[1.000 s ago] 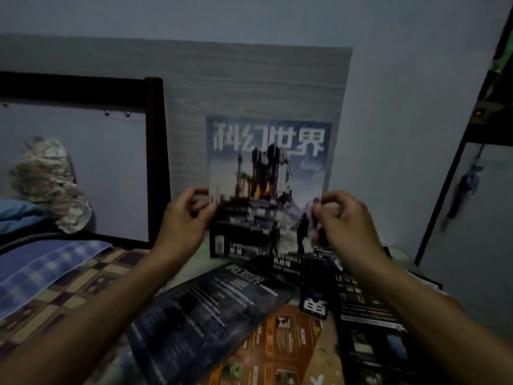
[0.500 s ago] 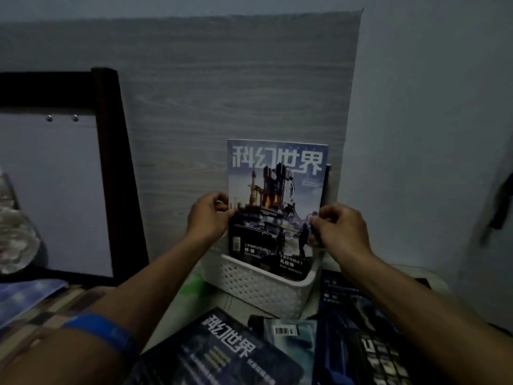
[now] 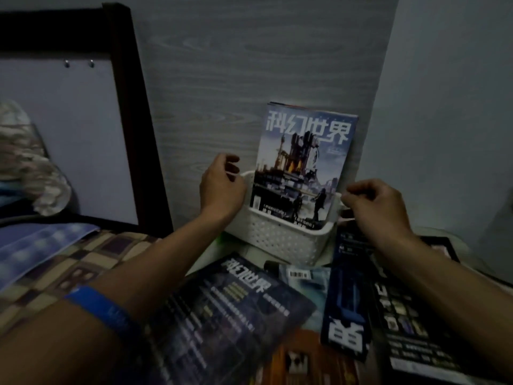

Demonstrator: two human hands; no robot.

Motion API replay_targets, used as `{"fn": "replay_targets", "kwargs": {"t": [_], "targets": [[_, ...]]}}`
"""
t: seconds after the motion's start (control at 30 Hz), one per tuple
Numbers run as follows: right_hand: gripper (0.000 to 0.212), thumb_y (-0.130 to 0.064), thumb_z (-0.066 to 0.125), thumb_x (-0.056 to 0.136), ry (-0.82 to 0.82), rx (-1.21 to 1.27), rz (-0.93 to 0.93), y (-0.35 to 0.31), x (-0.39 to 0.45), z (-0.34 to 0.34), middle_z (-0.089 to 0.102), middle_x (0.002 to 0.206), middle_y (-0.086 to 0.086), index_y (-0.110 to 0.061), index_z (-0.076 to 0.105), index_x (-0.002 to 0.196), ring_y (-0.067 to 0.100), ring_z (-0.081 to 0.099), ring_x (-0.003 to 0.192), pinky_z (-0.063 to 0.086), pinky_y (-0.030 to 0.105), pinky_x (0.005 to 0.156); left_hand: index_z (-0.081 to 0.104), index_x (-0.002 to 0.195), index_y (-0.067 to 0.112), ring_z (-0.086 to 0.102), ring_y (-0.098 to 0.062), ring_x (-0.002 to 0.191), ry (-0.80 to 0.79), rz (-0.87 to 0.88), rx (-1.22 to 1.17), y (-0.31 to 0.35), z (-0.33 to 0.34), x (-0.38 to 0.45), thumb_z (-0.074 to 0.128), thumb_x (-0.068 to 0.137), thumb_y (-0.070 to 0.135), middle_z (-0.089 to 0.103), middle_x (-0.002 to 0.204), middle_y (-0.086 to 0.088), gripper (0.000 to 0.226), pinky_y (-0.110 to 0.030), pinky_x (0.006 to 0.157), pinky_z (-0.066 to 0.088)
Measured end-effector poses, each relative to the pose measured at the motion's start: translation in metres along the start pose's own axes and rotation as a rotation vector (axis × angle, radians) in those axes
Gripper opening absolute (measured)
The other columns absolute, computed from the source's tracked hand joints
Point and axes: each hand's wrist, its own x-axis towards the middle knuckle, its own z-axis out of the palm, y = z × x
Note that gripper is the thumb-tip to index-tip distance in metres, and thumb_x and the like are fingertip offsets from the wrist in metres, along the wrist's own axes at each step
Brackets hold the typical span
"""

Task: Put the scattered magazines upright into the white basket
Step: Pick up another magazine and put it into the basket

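Observation:
A magazine with a blue-white cover stands upright in the white perforated basket, leaning back against the wood-grain panel. My left hand hovers just left of the basket's left rim, fingers curled and apart, holding nothing. My right hand is at the basket's right end, fingers loosely bent, also empty. Several more magazines lie flat in front: a dark one, a blue one, a black one and an orange one.
A dark bed frame post stands to the left, with a checked blanket and a pillow. The grey wall closes the right side behind the basket.
The magazine went down into the basket and both hands let go of it, moving slightly outward. The view has tilted down and nearer.

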Motion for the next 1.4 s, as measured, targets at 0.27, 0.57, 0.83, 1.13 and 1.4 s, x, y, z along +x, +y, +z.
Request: {"fn": "replay_targets", "kwargs": {"t": [0.27,0.57,0.83,1.13,1.4], "targets": [[0.004,-0.016,0.062,0.093,-0.327,0.032,0.078,-0.007,-0.099,-0.018,0.066,0.056,0.002,-0.019,0.062,0.09,0.017,0.057,0.043,0.047,0.028,0.039,0.064,0.1,0.028,0.066,-0.024,0.088,-0.446,0.213,0.678,0.051,-0.087,-0.118,0.053,0.074,0.072,0.072,0.098,0.001,0.052,-0.03,0.065,0.044],[0.01,-0.011,0.056,0.095,-0.552,-0.043,0.186,-0.027,-0.164,-0.041,0.068,0.059,0.004,-0.015,0.065,0.097,0.016,0.059,0.046,0.046,0.027,0.04,0.062,0.109,0.025,0.064,-0.022,0.094,-0.984,0.309,0.965,0.064,-0.118,-0.17,0.063,0.065,0.06,0.068,0.111,-0.002,0.056,-0.029,0.076,0.05],[0.025,-0.013,0.063,0.091,-0.512,0.013,0.259,-0.032,-0.183,-0.054,0.076,0.079,0.015,-0.019,0.058,0.115,0.021,0.065,0.052,0.052,0.033,0.05,0.067,0.103,0.025,0.067,-0.027,0.089,-0.471,0.356,0.877,0.063,-0.145,-0.147,0.061,0.085,0.031,0.071,0.098,-0.004,0.02,-0.03,0.066,0.044],[0.075,-0.014,0.08,0.073,-0.445,0.279,-0.045,-0.087,-0.161,-0.051,0.068,0.118,-0.009,-0.034,0.047,0.137,0.024,0.073,0.09,0.056,0.03,0.056,0.071,0.096,0.043,0.07,-0.007,0.096,-0.395,0.299,-0.513,0.145,-0.225,-0.1,0.06,0.094,0.031,0.074,0.103,0.013,0.017,-0.017,0.069,0.056],[0.023,-0.004,0.063,0.092,-0.487,0.044,0.013,-0.06,-0.175,-0.048,0.078,0.084,-0.008,-0.022,0.068,0.105,0.003,0.072,0.074,0.053,0.014,0.056,0.042,0.131,0.047,0.059,-0.008,0.116,-0.662,0.048,-0.141,0.062,-0.189,-0.139,0.056,0.095,0.025,0.061,0.123,0.014,0.044,-0.044,0.092,0.054]]}}
